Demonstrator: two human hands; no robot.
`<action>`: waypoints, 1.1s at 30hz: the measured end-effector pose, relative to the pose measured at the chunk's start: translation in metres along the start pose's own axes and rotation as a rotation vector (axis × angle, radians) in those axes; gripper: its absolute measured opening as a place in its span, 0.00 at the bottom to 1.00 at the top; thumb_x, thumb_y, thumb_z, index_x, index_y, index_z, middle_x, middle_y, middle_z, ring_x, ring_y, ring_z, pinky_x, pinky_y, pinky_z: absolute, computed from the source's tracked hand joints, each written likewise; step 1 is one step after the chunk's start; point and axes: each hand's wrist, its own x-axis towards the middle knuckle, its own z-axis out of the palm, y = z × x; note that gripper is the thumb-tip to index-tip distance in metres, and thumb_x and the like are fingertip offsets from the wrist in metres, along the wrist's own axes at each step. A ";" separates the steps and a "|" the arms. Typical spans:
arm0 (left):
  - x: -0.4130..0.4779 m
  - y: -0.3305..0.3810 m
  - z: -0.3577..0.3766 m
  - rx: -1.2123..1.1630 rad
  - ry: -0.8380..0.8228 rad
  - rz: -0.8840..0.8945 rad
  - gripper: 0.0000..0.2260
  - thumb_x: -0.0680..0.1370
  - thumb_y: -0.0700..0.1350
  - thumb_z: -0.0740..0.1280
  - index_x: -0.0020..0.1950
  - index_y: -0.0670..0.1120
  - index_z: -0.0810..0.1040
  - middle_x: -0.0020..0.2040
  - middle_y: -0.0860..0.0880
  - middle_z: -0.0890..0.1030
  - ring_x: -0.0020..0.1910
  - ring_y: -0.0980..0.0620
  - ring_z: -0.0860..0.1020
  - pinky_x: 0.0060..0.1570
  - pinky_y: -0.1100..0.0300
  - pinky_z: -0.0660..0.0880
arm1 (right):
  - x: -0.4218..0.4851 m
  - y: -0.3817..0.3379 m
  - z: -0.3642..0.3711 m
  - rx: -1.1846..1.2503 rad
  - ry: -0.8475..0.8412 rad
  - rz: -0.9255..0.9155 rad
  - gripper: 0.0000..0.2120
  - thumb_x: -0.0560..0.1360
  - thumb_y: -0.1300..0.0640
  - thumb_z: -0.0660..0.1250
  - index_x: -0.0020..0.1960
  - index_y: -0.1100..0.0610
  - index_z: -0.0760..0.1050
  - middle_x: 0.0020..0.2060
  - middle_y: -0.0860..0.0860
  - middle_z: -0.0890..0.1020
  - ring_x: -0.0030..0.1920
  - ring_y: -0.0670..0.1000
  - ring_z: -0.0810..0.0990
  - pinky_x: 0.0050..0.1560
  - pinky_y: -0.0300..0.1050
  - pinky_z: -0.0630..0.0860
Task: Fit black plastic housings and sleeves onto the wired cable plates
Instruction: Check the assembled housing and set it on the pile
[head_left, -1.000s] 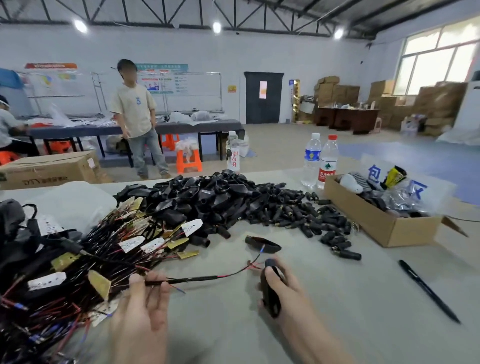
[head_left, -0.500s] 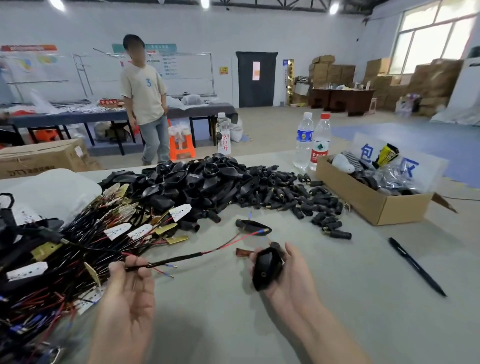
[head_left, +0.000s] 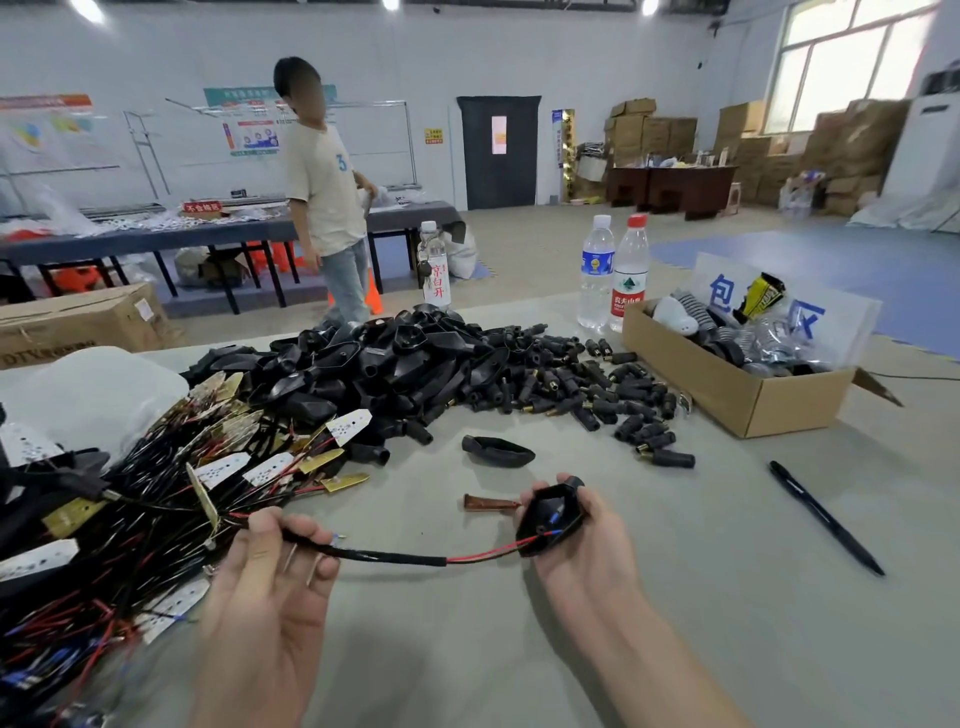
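While a tangled heap of wired cable plates (head_left: 156, 493) covers the left of the grey table (head_left: 779, 623), the left hand (head_left: 270, 587) sits just beside it, palm up. Its thumb and fingers pinch the black-sheathed end of one cable (head_left: 384, 557). That cable stretches rightward above the table, and its sheath gives way to red and blue wires that run into an open black housing (head_left: 550, 517). A small copper strip (head_left: 491, 503) lies on the table just left of that housing. The right hand (head_left: 582, 551) grips the housing with its fingers curled round it, the hollow side facing the camera. Beyond the hands, a single loose housing (head_left: 498, 451) lies alone on the table. Behind it, a pile of black housings (head_left: 395, 364) merges on its right with a spread of black sleeves (head_left: 587, 389). Two water bottles (head_left: 597, 270) stand at the far edge, next to an open cardboard box (head_left: 737, 395) of mixed items. A black pen (head_left: 826, 517) lies well to the right of the right hand.
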 end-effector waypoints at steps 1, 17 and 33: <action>0.000 0.000 0.000 0.003 -0.017 -0.007 0.07 0.79 0.49 0.63 0.44 0.49 0.78 0.36 0.52 0.80 0.36 0.57 0.81 0.33 0.68 0.76 | 0.001 0.000 0.000 -0.004 -0.001 -0.017 0.08 0.82 0.59 0.55 0.51 0.58 0.73 0.41 0.59 0.78 0.39 0.56 0.77 0.47 0.49 0.75; 0.018 0.003 -0.014 -0.177 0.245 -0.129 0.23 0.81 0.51 0.60 0.29 0.48 0.82 0.38 0.52 0.82 0.37 0.57 0.79 0.44 0.68 0.79 | -0.012 0.010 -0.003 -0.118 -0.310 0.161 0.09 0.81 0.62 0.56 0.55 0.60 0.74 0.47 0.60 0.82 0.55 0.63 0.78 0.65 0.59 0.72; 0.015 0.005 -0.013 -0.252 0.236 -0.088 0.13 0.84 0.50 0.57 0.45 0.45 0.74 0.39 0.52 0.81 0.39 0.57 0.81 0.45 0.67 0.79 | -0.009 0.017 -0.009 -0.219 -0.275 0.195 0.09 0.83 0.63 0.55 0.55 0.60 0.74 0.59 0.60 0.82 0.63 0.63 0.77 0.61 0.63 0.74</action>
